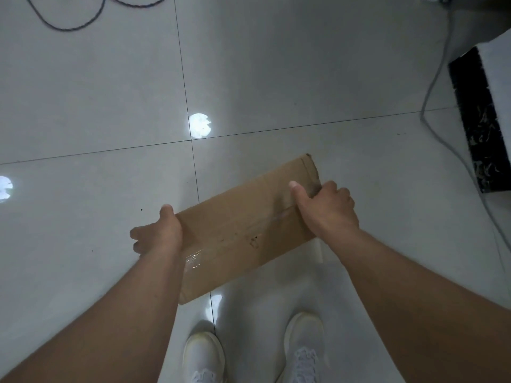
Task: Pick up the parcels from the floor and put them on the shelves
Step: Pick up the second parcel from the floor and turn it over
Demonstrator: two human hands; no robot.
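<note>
I've got the parcel (246,228), a flat brown cardboard box with clear tape along its seam, sitting mid-frame, angled from lower left up to the right, and it looks clear of the floor, held above the shoes (204,357) at the bottom edge. My left hand (159,233) clamps the near-left end, thumb laid over the top face, the other fingers curled out of sight below, so I can't tell how much they support. My right hand (326,208) wraps the far-right edge, thumb pressed flat on top and fingers folded round the rim. Both hands are closed on cardboard, nothing loose. Around it, glossy grey floor tiles (83,106) throw back ceiling-light glare; a dark cable (69,27) loops in the upper left of the frame, a grey cord (431,87) trails down the right side past a black marbled panel (481,120). No shelves in view. The risks, as I judge them: that grip is mostly edge pinch, so a heavy box could sag or slide out, and turning toward the right could snag a foot on that cord.
</note>
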